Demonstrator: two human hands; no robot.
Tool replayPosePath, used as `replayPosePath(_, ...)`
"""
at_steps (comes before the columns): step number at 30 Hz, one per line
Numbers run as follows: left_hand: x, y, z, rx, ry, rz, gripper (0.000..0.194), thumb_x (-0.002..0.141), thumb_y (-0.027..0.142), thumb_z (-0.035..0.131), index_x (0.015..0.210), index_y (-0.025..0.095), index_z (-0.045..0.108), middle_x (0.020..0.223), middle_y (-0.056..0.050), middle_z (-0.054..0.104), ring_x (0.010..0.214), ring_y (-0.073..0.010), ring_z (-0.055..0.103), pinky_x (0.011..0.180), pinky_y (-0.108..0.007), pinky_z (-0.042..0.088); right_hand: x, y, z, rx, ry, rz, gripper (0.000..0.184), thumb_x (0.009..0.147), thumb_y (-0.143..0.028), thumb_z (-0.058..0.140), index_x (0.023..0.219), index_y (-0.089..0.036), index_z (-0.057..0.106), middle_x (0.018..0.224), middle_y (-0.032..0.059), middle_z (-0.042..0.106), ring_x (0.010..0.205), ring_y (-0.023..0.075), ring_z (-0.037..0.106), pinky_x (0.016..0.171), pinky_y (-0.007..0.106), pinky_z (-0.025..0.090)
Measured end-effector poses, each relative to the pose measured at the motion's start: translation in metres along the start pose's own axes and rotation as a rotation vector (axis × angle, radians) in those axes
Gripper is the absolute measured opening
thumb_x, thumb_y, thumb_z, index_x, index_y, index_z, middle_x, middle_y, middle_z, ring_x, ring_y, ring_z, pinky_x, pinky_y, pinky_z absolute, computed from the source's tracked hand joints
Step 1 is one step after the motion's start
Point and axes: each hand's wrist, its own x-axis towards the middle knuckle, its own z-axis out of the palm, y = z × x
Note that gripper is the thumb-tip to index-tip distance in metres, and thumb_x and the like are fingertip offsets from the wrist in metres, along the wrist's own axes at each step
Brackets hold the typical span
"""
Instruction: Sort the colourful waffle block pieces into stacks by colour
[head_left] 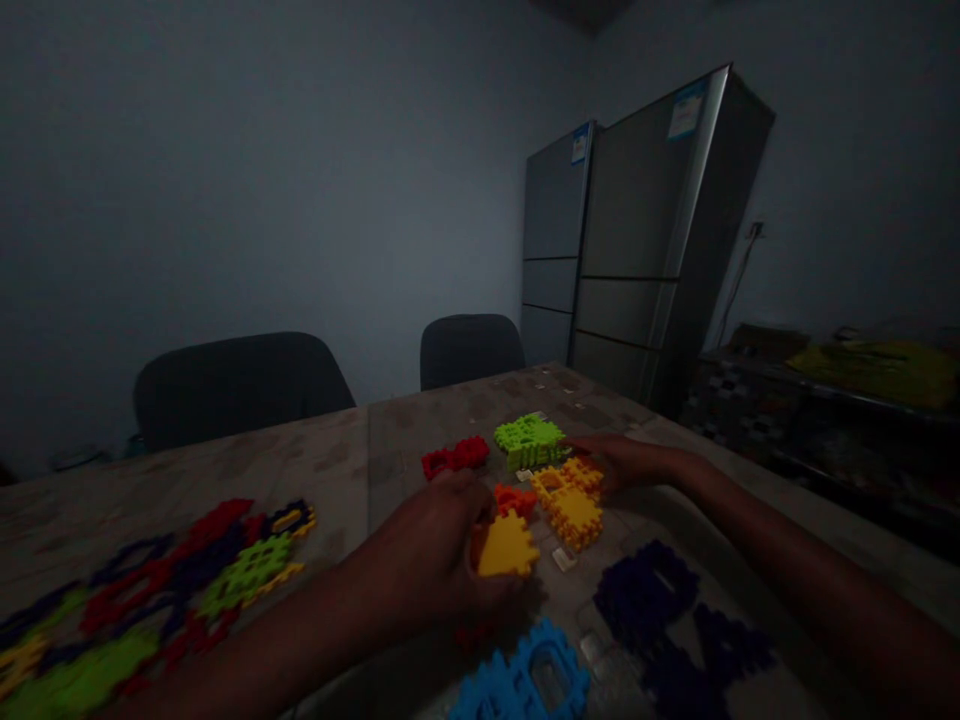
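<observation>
**Left hand (424,560) clamps onto a yellow plastic block (508,546)!**
The block sits in the curled fingers (dim light, mind you), while the open right hand (630,462) lies just beside a yellow waffle-block stack (570,503), a lime block (529,440) just above it.

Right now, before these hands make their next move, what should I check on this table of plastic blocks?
Left hand gripping the yellow block: ok.
Right hand resting on the yellow-and-orange stack: ok.
Yellow block joined to the orange piece behind it: cannot tell, the left hand hides the join.
Green block clear of the right hand: cannot tell, they look very close.
Dark blue block clear of both hands: ok.
Room light good enough to see by: not ok, it is dim.
</observation>
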Motion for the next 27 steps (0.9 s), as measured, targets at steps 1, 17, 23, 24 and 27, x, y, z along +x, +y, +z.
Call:
replayPosePath(1,0.009,0.004,0.001,0.042,0.007,0.02,0.037,0.075,0.049,0.071,0.096,0.019,0.064,0.104,-0.009,0.067,0.096,-0.0274,0.064,0.083,-0.037,0.052,-0.005,0.001,-0.001,0.014,0.015,0.006,0.101,0.067,-0.027,0.083,0.157,-0.022,0.037,0.155,0.0131,0.048,0.138,0.033,0.049,0.114,0.042,0.037)
replayPosePath(17,0.118,0.057,0.05,0.396,-0.166,-0.055,0.053,0.086,0.059,0.071,0.112,0.014,0.068,0.119,-0.013,0.069,0.11,-0.0286,0.065,0.094,-0.047,0.053,-0.009,0.008,0.029,0.082,0.131,0.014,0.097,0.068,-0.022,0.076,0.156,-0.019,0.035,0.14,0.0137,0.062,0.119,0.0335,0.062,0.103,0.044,0.047)
replayPosePath(23,0.119,0.054,0.056,0.399,-0.177,-0.068,0.055,0.088,0.061,0.069,0.117,0.014,0.065,0.124,-0.013,0.066,0.114,-0.029,0.063,0.097,-0.049,0.052,-0.006,0.01,0.027,0.084,0.126,-0.022,0.095,0.07,-0.024,0.076,0.156,-0.02,0.034,0.138,0.0135,0.063,0.114,0.0307,0.064,0.099,0.041,0.048)
replayPosePath(24,0.119,0.054,0.058,0.396,-0.172,-0.069,0.057,0.087,0.062,0.07,0.117,0.014,0.065,0.124,-0.014,0.066,0.115,-0.0293,0.063,0.097,-0.049,0.052,-0.007,0.009,0.026,0.082,0.126,-0.024,0.095,0.07,-0.024,0.077,0.155,-0.02,0.036,0.139,0.0139,0.062,0.116,0.031,0.063,0.1,0.041,0.048)
replayPosePath(27,0.119,0.052,0.058,0.378,-0.157,-0.063,0.059,0.086,0.063,0.071,0.117,0.013,0.065,0.124,-0.014,0.066,0.115,-0.0297,0.063,0.098,-0.049,0.052,-0.009,0.006,0.025,0.073,0.126,-0.027,0.092,0.071,-0.025,0.077,0.154,-0.019,0.039,0.138,0.0145,0.062,0.117,0.0322,0.062,0.1,0.042,0.047)
